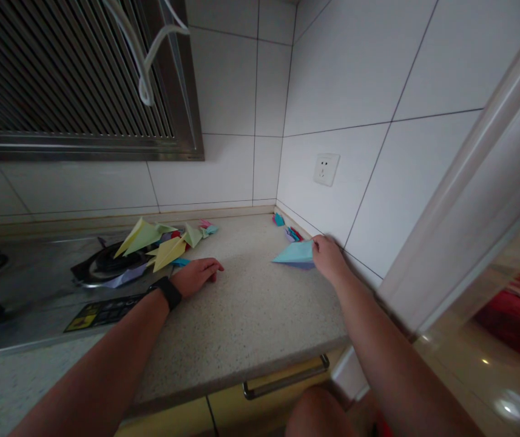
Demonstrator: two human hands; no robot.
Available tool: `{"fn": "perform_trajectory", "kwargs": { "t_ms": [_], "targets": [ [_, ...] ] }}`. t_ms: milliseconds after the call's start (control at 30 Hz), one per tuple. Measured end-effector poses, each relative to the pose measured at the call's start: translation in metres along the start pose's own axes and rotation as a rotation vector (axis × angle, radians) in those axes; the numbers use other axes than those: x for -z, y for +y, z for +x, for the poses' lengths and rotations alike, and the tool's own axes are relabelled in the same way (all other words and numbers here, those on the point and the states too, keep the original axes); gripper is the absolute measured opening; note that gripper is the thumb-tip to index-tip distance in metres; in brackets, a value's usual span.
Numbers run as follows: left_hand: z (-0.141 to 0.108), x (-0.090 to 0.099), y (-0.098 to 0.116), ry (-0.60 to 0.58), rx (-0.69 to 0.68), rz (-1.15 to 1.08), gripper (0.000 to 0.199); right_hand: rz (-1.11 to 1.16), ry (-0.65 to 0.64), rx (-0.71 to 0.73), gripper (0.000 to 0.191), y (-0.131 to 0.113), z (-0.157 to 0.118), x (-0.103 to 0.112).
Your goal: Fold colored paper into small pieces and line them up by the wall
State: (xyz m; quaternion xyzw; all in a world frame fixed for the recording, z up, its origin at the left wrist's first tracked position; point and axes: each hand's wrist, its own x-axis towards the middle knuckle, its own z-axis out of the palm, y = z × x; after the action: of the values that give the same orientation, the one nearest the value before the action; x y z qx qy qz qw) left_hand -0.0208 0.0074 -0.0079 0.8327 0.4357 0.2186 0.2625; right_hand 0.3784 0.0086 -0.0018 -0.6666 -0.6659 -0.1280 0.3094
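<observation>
My right hand (329, 257) pinches the back end of a light blue paper plane (293, 251), whose tip points left over the counter. A lavender part shows under it; whether it belongs to the same plane I cannot tell. My left hand (196, 276), with a black band on its wrist, rests on the counter, fingers loosely stretched to the right and nothing visible in them. Just behind it lies a pile of folded paper, with a yellow paper plane (168, 251) and a pale green one (144, 235). Small folded papers (293, 234) lie along the right wall.
A gas burner (114, 261) sits under part of the pile at left. Above hangs a range hood (105, 79) with a white cable (145, 73). A wall socket (326, 169) is at right. Below the counter (241, 321) is a drawer handle (287, 377).
</observation>
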Motion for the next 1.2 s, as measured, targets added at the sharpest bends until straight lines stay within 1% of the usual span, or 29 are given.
{"fn": "perform_trajectory", "kwargs": {
  "t_ms": [67,167,233,300,400,467,533,633,767,900,1067,1200],
  "targets": [
    [0.000,0.000,-0.001,0.008,-0.001,-0.001,0.039,-0.065,0.023,0.018,0.026,-0.004,-0.005,0.003],
    [-0.001,-0.001,0.000,0.012,0.000,-0.001,0.039,-0.163,0.104,0.048,0.037,-0.015,-0.013,0.011],
    [-0.002,-0.001,0.003,0.014,0.002,0.011,0.039,-0.203,0.126,0.085,0.040,-0.025,-0.017,0.017],
    [-0.003,-0.001,0.005,0.017,0.005,0.038,0.039,-0.193,0.070,0.183,0.038,-0.035,-0.019,0.019],
    [-0.004,-0.002,0.007,0.028,0.006,0.090,0.039,-0.172,-0.100,0.382,0.032,-0.046,-0.021,0.017],
    [-0.004,-0.002,0.006,0.025,-0.004,0.112,0.039,-0.185,-0.165,0.435,0.025,-0.050,-0.021,0.012],
    [-0.004,-0.003,0.005,0.024,-0.022,0.116,0.040,-0.205,-0.173,0.425,0.022,-0.050,-0.021,0.009],
    [-0.004,-0.004,0.003,0.027,-0.035,0.109,0.040,-0.229,-0.155,0.381,0.022,-0.046,-0.020,0.006],
    [-0.003,-0.005,0.002,0.032,-0.019,0.114,0.041,-0.244,-0.146,0.364,0.021,-0.042,-0.019,0.004],
    [-0.002,-0.006,0.003,0.045,-0.004,0.146,0.042,-0.266,-0.194,0.365,0.018,-0.039,-0.020,0.000],
    [-0.002,-0.008,0.005,0.055,-0.048,0.185,0.038,-0.275,-0.253,0.339,0.027,-0.037,-0.019,-0.004],
    [-0.001,-0.010,0.006,0.065,-0.035,0.233,0.036,-0.278,-0.276,0.328,0.031,-0.037,-0.019,-0.005]
  ]
}}
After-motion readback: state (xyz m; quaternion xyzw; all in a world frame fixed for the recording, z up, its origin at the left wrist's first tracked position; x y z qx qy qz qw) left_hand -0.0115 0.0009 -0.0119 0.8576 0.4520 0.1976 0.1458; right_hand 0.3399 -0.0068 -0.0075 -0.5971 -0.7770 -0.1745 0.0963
